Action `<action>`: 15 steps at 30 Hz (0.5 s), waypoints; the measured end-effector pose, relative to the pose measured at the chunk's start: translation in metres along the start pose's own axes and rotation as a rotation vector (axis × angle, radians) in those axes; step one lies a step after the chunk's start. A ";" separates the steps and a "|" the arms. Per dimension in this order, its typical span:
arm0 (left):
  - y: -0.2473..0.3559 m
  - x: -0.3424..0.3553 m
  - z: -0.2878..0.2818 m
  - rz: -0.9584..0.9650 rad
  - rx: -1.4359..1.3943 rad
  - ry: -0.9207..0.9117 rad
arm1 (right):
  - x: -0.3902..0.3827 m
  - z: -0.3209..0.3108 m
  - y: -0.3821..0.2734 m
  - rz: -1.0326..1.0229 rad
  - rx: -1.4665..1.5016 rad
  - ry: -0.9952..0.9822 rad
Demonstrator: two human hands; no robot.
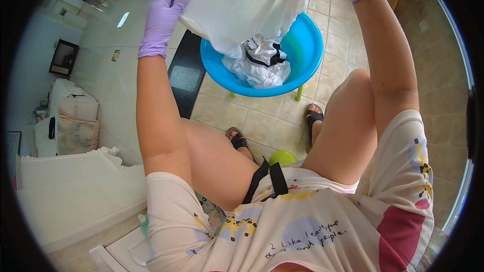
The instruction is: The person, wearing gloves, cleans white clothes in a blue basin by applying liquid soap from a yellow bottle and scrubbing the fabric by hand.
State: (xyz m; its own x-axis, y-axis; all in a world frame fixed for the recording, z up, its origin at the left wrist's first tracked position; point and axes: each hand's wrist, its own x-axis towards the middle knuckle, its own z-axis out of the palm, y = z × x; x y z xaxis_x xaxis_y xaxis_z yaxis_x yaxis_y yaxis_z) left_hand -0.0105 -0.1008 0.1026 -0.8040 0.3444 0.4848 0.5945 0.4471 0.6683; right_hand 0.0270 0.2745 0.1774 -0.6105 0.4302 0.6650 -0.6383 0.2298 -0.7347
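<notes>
Head view, gloved hands lifting white cloth, blue basin

The hanging white cloth blocks your way into the blue basin; its right rim stays open.

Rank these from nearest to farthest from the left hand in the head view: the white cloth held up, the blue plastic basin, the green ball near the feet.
1. The white cloth: pinched in the fingers of the left hand, at the top of the view.
2. The blue plastic basin: on the tiled floor, to the hand's right and lower.
3. The green ball: far below, between the sandalled feet.
</notes>
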 end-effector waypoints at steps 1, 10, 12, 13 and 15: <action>-0.005 -0.001 0.002 -0.012 0.067 -0.009 | -0.002 0.003 -0.003 0.004 0.037 0.002; -0.049 -0.010 0.036 -0.197 0.064 0.007 | 0.003 -0.007 -0.006 0.068 0.043 0.012; -0.048 -0.003 0.035 -0.345 -0.276 -0.003 | 0.008 -0.012 0.000 0.039 0.020 -0.005; -0.048 -0.001 0.033 -0.310 -0.413 0.046 | 0.010 -0.015 0.003 0.024 0.010 -0.015; -0.033 0.002 0.026 -0.245 -0.685 0.142 | 0.005 -0.023 0.010 0.041 -0.008 -0.019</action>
State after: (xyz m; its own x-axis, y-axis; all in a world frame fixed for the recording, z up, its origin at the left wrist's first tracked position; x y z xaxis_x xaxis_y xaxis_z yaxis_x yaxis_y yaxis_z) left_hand -0.0312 -0.0932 0.0665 -0.9342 0.1697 0.3138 0.2937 -0.1334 0.9465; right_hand 0.0286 0.2991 0.1707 -0.6448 0.4232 0.6365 -0.6085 0.2196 -0.7625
